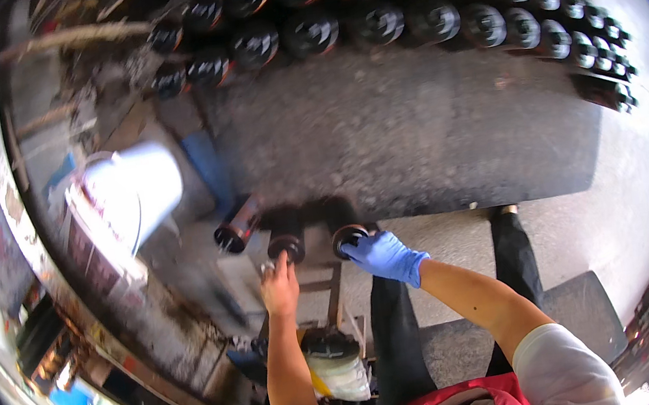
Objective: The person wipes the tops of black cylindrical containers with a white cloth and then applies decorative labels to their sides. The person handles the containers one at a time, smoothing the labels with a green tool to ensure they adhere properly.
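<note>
My right hand (385, 255), in a blue glove, grips a black round cylinder (347, 238) at the near edge of a dark mat (415, 141). My bare left hand (279, 284) rests its fingers on a second black cylinder (286, 245) just left of it. A third cylinder with a reddish side (238, 227) lies further left on its side, untouched.
Two rows of several black cylinders (365, 9) line the far edge of the mat and curve down its right side. A white bucket (134, 190) stands at the left. A wooden frame (329, 296) and a white-bodied container (336, 365) sit below my hands.
</note>
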`<action>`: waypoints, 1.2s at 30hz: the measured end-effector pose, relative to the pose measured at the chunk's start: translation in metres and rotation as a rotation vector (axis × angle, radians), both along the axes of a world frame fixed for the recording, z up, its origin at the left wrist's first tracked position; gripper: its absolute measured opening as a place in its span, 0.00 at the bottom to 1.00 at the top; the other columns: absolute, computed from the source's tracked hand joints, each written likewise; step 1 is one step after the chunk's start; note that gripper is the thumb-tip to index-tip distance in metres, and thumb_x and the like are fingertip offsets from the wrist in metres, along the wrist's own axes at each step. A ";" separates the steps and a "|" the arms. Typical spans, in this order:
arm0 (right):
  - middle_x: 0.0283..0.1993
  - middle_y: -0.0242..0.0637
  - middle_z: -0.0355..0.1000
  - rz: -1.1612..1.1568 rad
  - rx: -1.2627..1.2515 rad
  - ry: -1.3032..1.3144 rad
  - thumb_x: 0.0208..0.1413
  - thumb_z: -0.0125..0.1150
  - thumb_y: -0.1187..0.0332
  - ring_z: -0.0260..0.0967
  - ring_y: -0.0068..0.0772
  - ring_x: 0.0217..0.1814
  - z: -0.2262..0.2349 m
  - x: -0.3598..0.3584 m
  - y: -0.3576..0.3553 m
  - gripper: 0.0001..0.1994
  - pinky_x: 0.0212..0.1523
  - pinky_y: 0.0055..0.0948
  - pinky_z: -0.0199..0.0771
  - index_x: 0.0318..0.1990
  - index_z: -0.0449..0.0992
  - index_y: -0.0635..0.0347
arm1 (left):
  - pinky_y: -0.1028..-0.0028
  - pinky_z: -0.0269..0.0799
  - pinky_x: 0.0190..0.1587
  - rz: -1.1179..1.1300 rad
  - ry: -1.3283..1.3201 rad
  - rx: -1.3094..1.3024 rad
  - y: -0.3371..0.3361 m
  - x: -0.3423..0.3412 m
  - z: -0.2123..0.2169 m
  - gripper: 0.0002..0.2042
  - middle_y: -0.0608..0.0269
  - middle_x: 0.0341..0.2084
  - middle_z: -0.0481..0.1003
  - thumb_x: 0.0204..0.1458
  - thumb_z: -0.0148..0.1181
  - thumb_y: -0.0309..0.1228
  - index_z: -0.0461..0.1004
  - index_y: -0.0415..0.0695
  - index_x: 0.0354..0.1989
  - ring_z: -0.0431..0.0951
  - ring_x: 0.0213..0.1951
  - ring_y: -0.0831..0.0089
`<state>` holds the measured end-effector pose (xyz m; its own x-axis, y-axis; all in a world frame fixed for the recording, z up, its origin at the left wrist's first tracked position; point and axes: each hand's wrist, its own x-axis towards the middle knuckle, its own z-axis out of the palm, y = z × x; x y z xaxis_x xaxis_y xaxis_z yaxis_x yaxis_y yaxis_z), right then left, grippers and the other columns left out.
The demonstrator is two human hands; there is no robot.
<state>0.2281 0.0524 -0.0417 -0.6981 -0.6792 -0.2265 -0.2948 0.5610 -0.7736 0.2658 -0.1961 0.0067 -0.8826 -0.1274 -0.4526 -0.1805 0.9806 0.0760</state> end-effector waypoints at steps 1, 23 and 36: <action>0.24 0.41 0.72 -0.053 -0.039 -0.097 0.50 0.55 0.67 0.72 0.44 0.24 0.013 -0.011 0.023 0.07 0.23 0.41 0.73 0.37 0.73 0.53 | 0.56 0.72 0.30 -0.082 0.023 -0.011 0.013 0.002 -0.001 0.15 0.47 0.25 0.74 0.49 0.60 0.35 0.74 0.51 0.46 0.75 0.27 0.50; 0.31 0.44 0.75 -1.054 0.310 0.185 0.45 0.64 0.68 0.74 0.46 0.30 0.058 -0.115 0.581 0.13 0.30 0.35 0.75 0.41 0.77 0.51 | 0.60 0.75 0.31 -0.457 0.070 0.449 0.603 -0.211 0.006 0.16 0.45 0.27 0.76 0.51 0.59 0.35 0.72 0.44 0.47 0.78 0.27 0.51; 0.29 0.43 0.76 -1.180 0.264 0.138 0.46 0.64 0.63 0.75 0.45 0.30 0.018 -0.157 0.648 0.14 0.32 0.36 0.75 0.42 0.78 0.50 | 0.58 0.75 0.29 -0.440 0.125 0.417 0.720 -0.240 -0.026 0.15 0.48 0.25 0.76 0.49 0.60 0.35 0.72 0.44 0.44 0.78 0.26 0.50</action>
<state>0.0711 0.7002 -0.0236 -0.8853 0.4445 -0.1364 0.4314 0.6757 -0.5977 0.0258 0.5237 -0.0196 -0.8615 0.4263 -0.2759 0.2692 0.8441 0.4637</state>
